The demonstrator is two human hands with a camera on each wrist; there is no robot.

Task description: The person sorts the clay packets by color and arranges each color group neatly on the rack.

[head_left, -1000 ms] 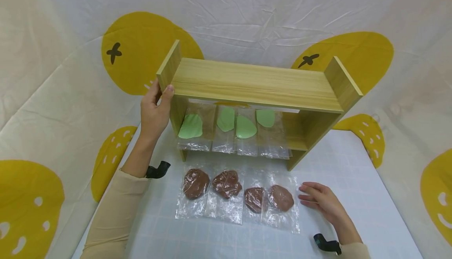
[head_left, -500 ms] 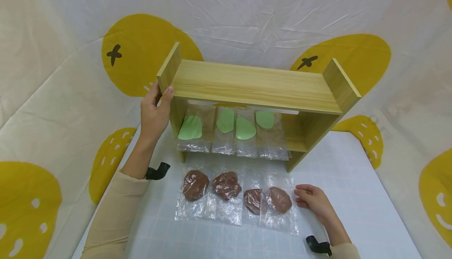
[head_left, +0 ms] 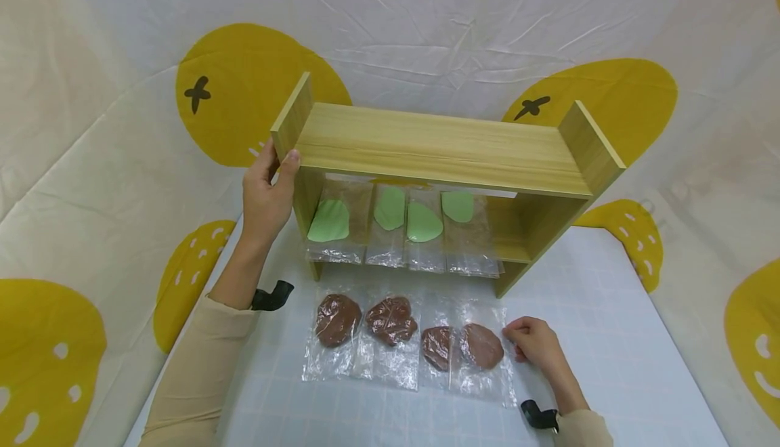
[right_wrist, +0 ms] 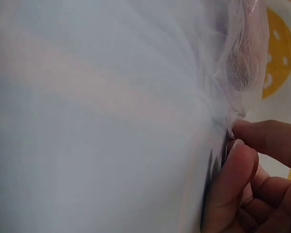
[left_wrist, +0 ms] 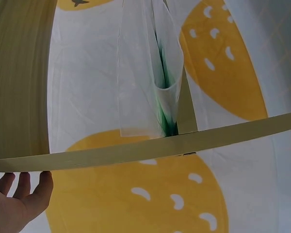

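Fingers and thumb of the right hand (head_left: pixel 531 343) are curled together at the right edge of the rightmost brown bag (head_left: pixel 483 352), and the right wrist view shows a fingertip and the thumb pinching the thin clear plastic (right_wrist: pixel 222 127) at that edge. This bag lies flat on the table (head_left: pixel 609 338), the last in a row of four clear bags with brown lumps in front of the wooden shelf (head_left: pixel 439 145); its left edge overlaps the neighbouring brown bag (head_left: pixel 437 351), and two more brown bags (head_left: pixel 364 325) lie further left. The left hand (head_left: pixel 265 193) holds the shelf's left side panel near the top, thumb on the front edge and fingers (left_wrist: pixel 24 189) wrapped round the outer face. Four clear bags with green pieces (head_left: pixel 390 220) lean upright on the lower board of the shelf. A white cloth with yellow lemon shapes (head_left: pixel 244 88) hangs behind and at both sides.
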